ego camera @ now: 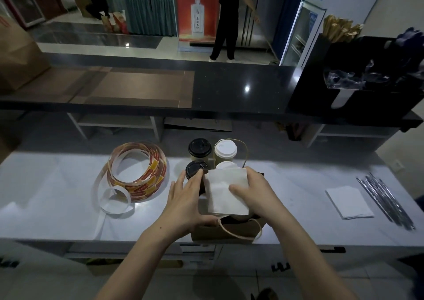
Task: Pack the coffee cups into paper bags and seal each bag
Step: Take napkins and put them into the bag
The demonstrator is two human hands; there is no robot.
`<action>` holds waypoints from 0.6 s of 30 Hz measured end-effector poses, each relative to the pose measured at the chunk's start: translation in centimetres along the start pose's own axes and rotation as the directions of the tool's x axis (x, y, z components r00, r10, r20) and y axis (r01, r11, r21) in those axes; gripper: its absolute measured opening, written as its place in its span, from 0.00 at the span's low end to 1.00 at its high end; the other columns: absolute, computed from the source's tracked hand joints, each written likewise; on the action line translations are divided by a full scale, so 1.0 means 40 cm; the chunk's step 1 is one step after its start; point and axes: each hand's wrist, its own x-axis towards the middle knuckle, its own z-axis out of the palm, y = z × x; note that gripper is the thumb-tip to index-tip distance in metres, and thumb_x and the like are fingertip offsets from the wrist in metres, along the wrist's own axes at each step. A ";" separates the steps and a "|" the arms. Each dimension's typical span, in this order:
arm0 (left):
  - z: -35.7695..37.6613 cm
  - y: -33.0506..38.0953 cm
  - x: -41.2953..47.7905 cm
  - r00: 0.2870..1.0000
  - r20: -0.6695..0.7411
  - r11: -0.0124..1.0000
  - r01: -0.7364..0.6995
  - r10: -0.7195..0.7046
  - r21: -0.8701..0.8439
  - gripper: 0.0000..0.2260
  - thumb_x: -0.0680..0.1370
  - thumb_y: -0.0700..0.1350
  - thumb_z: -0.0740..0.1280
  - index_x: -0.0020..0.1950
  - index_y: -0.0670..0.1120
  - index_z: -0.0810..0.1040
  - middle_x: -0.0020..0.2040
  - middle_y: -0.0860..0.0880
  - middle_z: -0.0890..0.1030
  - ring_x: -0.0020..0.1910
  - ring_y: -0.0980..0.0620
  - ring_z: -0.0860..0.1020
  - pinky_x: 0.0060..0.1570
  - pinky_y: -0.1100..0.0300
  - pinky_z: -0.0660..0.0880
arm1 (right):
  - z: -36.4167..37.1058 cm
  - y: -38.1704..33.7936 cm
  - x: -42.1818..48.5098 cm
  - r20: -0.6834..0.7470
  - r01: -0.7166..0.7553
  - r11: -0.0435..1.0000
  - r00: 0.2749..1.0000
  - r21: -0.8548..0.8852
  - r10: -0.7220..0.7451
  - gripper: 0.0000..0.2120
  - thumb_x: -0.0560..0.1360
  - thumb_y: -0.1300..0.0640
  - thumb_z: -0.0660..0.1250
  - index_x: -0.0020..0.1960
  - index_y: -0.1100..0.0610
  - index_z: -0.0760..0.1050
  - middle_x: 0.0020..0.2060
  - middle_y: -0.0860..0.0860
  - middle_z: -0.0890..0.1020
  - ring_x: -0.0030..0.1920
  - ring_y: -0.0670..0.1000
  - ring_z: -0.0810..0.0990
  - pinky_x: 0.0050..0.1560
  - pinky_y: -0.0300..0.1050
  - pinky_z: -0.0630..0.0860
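right hand fingers grasping a white napkin over the open paper bag, left hand fingers straight against its left side, four lidded coffee cups just beyond, sticker roll left on white table, dark counter far

You have one view only, from the camera worn on your head. It looks forward and down over the white worktop, whose near edge crosses the lower third of the frame. Your forearms come in from the bottom edge. Your left hand and right hand meet just below centre, near enough to the lens that the white napkin in your right hand shows its creases. The wide angle bows the dark raised counter across the middle. Above it, the top of the frame takes in the far room floor, small and distant.
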 end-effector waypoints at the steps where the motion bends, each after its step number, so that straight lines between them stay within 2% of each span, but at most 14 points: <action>1: 0.000 0.000 0.000 1.000 0.002 1.000 0.001 -0.001 0.000 0.58 0.70 0.68 0.76 0.85 0.54 0.39 0.85 0.55 0.43 0.82 0.49 0.33 0.81 0.40 0.39 | 0.009 -0.004 0.002 0.017 -0.015 1.000 1.000 -0.003 0.015 0.16 0.80 0.56 0.70 0.64 0.48 0.69 0.57 0.46 0.78 0.54 0.47 0.78 0.35 0.31 0.72; 4: -0.002 0.005 0.000 1.000 0.001 1.000 0.010 -0.010 0.007 0.58 0.70 0.66 0.77 0.85 0.54 0.39 0.85 0.54 0.42 0.83 0.49 0.33 0.81 0.41 0.40 | 0.033 0.008 0.017 0.072 -0.069 0.997 0.995 0.025 0.067 0.19 0.79 0.56 0.71 0.67 0.49 0.70 0.59 0.48 0.79 0.57 0.49 0.80 0.37 0.32 0.76; 6: -0.002 0.007 0.002 1.000 0.006 1.000 0.014 -0.014 0.001 0.58 0.70 0.66 0.77 0.85 0.54 0.39 0.85 0.53 0.42 0.82 0.48 0.33 0.81 0.41 0.40 | 0.040 0.016 0.023 0.087 -0.114 0.993 0.990 0.016 0.112 0.19 0.78 0.57 0.71 0.67 0.50 0.70 0.58 0.48 0.80 0.56 0.48 0.81 0.40 0.36 0.79; 8: -0.002 0.006 0.004 1.000 0.012 1.000 0.008 -0.008 -0.008 0.59 0.70 0.66 0.77 0.85 0.54 0.39 0.85 0.53 0.42 0.82 0.49 0.32 0.81 0.41 0.40 | 0.042 0.017 0.027 0.097 -0.144 0.987 0.984 -0.074 0.150 0.20 0.78 0.56 0.71 0.67 0.51 0.70 0.55 0.48 0.80 0.53 0.47 0.80 0.41 0.40 0.79; 11: -0.002 0.006 0.008 1.000 0.018 1.000 0.014 -0.014 -0.014 0.59 0.69 0.67 0.77 0.85 0.54 0.39 0.85 0.53 0.40 0.82 0.49 0.32 0.81 0.42 0.41 | 0.043 0.010 0.031 0.048 -0.204 0.928 0.972 -0.312 0.230 0.28 0.79 0.53 0.71 0.74 0.54 0.63 0.49 0.49 0.77 0.45 0.46 0.78 0.33 0.38 0.71; 14: -0.004 0.012 0.010 0.999 0.020 1.000 0.027 -0.028 0.013 0.59 0.69 0.67 0.77 0.84 0.54 0.39 0.85 0.52 0.40 0.82 0.48 0.33 0.81 0.42 0.41 | 0.040 0.011 0.033 -0.034 -0.258 0.870 0.962 -0.419 0.270 0.34 0.80 0.53 0.71 0.79 0.58 0.60 0.46 0.50 0.75 0.41 0.46 0.77 0.30 0.36 0.69; 16: -0.007 0.015 0.010 0.999 0.020 0.999 0.033 -0.033 0.020 0.59 0.70 0.67 0.77 0.85 0.54 0.39 0.85 0.52 0.41 0.83 0.47 0.33 0.81 0.42 0.42 | 0.035 0.011 0.032 -0.049 -0.248 0.850 0.966 -0.465 0.255 0.32 0.80 0.54 0.71 0.79 0.59 0.61 0.44 0.49 0.74 0.40 0.46 0.76 0.29 0.35 0.68; 18: -0.008 0.018 0.009 0.999 0.024 0.999 0.035 -0.035 0.027 0.58 0.70 0.67 0.77 0.85 0.53 0.39 0.86 0.52 0.41 0.83 0.47 0.34 0.81 0.42 0.42 | 0.028 0.015 0.032 -0.066 -0.227 0.844 0.972 -0.485 0.224 0.28 0.80 0.55 0.71 0.76 0.58 0.65 0.46 0.49 0.74 0.42 0.47 0.77 0.30 0.34 0.68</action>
